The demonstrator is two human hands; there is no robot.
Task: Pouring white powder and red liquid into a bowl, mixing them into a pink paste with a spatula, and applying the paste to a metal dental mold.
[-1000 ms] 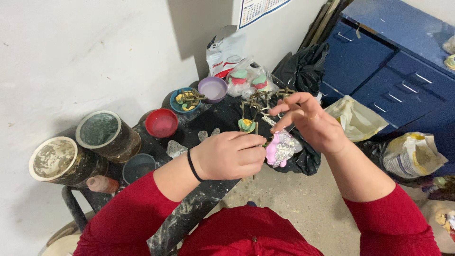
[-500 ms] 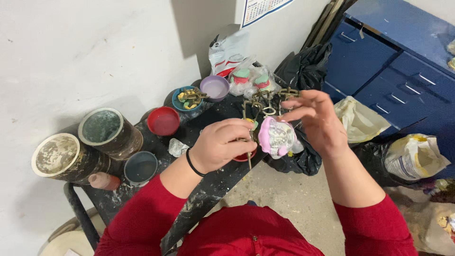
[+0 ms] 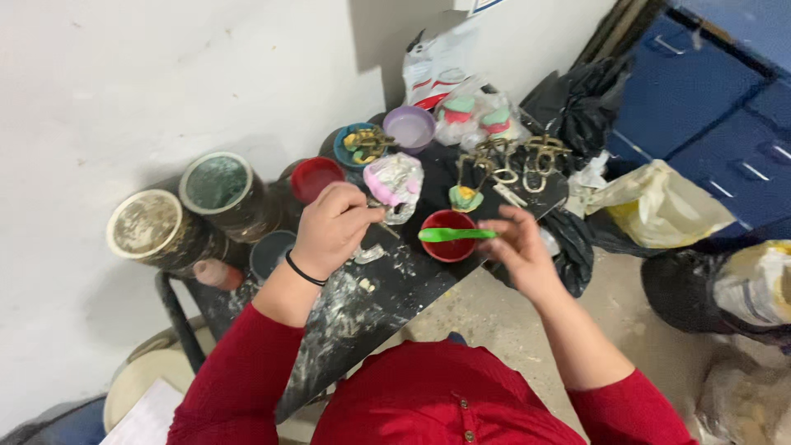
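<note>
My left hand point(image 3: 331, 228) is closed on a thin wire stem topped by a pink and white moulded piece wrapped in clear film point(image 3: 394, 181), held above the dark, paint-spattered work board point(image 3: 371, 288). My right hand point(image 3: 515, 247) pinches the end of a green plastic spoon point(image 3: 455, 235), which lies across a small red cup point(image 3: 447, 237) standing on the board. A green and yellow piece on a metal hook point(image 3: 465, 196) sits just behind the cup.
Two large dirty tins point(image 3: 218, 188) stand at the left with small red point(image 3: 316, 176), blue point(image 3: 359, 144) and purple point(image 3: 410, 128) cups behind. Metal hooks point(image 3: 527, 156), bagged moulded pieces point(image 3: 478, 115), black bags point(image 3: 577, 99), a yellowish bag point(image 3: 659, 206) and a blue cabinet point(image 3: 709, 99) lie right.
My left hand carried the wrapped pink piece to the left. My right hand let go of it, dropped down and took the green spoon over the red cup.
</note>
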